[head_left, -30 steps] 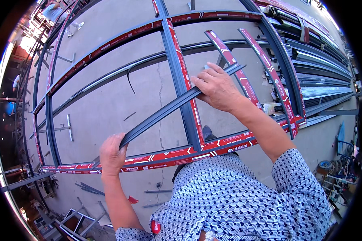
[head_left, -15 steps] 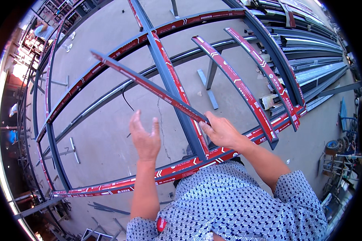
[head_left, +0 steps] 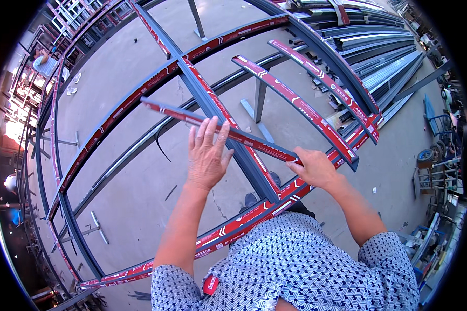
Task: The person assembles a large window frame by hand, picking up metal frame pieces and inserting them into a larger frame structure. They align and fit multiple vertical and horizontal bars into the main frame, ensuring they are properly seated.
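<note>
My right hand (head_left: 316, 167) is closed around the near right end of a slim metal bar (head_left: 264, 146) with a red printed film. The bar slants up to the left, above a large dark-grey metal frame (head_left: 206, 101) with red-filmed edges. My left hand (head_left: 208, 155) is raised beside the bar's middle, fingers stretched and thumb apart. Its fingertips overlap the bar; whether they touch it I cannot tell. To the right, a red-filmed strip (head_left: 296, 100) and a second similar strip (head_left: 333, 85) lie across the frame, their near ends on its near rail (head_left: 218, 236).
Long metal profiles (head_left: 381, 70) are heaped on the floor at the far right. A stand leg (head_left: 260, 98) rises under the frame. A wheeled cart (head_left: 436, 122) and assorted scrap line the right side. Another person (head_left: 45, 65) is at the far left.
The held bar has swung to a flatter slant, its near end shifting right with my right hand. My left hand has risen rightward to the bar. The whole view has shifted.
</note>
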The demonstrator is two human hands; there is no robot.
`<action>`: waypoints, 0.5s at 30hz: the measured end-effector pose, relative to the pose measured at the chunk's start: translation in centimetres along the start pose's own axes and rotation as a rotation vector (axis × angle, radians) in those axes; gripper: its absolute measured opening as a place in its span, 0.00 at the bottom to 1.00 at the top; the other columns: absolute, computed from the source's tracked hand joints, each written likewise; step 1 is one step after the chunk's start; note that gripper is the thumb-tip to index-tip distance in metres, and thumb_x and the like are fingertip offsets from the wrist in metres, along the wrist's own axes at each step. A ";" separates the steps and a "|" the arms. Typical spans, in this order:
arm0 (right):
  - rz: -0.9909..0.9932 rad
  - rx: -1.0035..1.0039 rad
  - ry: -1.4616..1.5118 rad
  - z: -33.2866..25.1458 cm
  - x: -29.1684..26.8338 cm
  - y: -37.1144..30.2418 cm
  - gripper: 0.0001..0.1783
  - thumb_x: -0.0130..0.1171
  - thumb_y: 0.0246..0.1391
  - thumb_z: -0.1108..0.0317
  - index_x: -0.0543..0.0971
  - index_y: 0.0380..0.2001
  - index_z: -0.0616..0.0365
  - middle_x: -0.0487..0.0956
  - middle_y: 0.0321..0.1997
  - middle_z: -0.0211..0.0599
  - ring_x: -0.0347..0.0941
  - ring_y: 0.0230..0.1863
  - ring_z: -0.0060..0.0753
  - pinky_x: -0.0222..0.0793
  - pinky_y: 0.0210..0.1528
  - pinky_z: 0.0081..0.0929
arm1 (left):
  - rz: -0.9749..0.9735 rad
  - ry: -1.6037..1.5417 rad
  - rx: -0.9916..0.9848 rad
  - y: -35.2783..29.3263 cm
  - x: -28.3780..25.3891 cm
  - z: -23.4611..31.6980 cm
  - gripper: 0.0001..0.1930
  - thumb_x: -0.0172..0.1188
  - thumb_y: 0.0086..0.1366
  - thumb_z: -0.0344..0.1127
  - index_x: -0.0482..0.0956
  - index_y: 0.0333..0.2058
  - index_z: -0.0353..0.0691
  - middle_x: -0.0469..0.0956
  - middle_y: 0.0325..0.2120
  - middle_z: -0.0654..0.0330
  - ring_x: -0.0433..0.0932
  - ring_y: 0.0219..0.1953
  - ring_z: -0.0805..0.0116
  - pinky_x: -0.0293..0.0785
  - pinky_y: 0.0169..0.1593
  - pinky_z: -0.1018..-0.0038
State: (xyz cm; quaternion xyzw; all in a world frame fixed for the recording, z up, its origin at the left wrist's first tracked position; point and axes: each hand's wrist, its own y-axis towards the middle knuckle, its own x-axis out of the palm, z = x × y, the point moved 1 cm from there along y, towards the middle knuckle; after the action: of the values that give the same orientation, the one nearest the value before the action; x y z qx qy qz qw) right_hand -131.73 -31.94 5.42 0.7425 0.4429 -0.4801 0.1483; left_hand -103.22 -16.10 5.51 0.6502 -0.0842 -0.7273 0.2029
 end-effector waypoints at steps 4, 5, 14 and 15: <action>-0.003 -0.184 -0.298 2.0 -6.3 1.1 0.16 0.68 0.66 0.54 0.78 0.43 0.54 0.87 0.39 0.45 0.85 0.40 0.56 0.79 0.44 0.50 | -0.333 -0.003 -0.126 -0.2 -2.4 -5.4 0.21 0.73 0.67 0.43 0.82 0.56 0.44 0.84 0.50 0.54 0.82 0.56 0.51 0.77 0.60 0.57; 0.066 -0.213 -0.388 1.6 -8.2 1.9 0.15 0.70 0.65 0.56 0.79 0.44 0.53 0.87 0.41 0.42 0.85 0.43 0.52 0.79 0.48 0.48 | -0.468 -0.019 -0.209 -0.8 -2.9 -6.5 0.17 0.71 0.69 0.44 0.84 0.51 0.43 0.86 0.45 0.54 0.84 0.51 0.51 0.80 0.54 0.58; 0.712 -0.216 0.149 -3.3 -4.8 9.3 0.30 0.63 0.70 0.55 0.76 0.67 0.63 0.81 0.60 0.53 0.80 0.60 0.54 0.74 0.66 0.45 | -0.361 -0.701 -0.793 -6.8 -0.9 0.2 0.21 0.57 0.82 0.49 0.77 0.42 0.33 0.82 0.27 0.55 0.87 0.29 0.60 0.82 0.35 0.63; 0.484 -0.131 0.391 -4.3 -1.7 9.6 0.35 0.60 0.72 0.50 0.73 0.70 0.66 0.81 0.59 0.55 0.80 0.59 0.56 0.74 0.65 0.46 | -0.346 -0.730 -0.833 -6.5 -0.3 1.9 0.22 0.55 0.83 0.50 0.76 0.42 0.32 0.83 0.28 0.53 0.88 0.30 0.60 0.82 0.36 0.62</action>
State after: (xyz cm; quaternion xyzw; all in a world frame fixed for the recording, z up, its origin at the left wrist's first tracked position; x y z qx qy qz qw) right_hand -121.79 -35.43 7.00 0.8935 0.3036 -0.2493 0.2178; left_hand -106.27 -10.37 3.50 0.2270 0.2520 -0.8988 0.2776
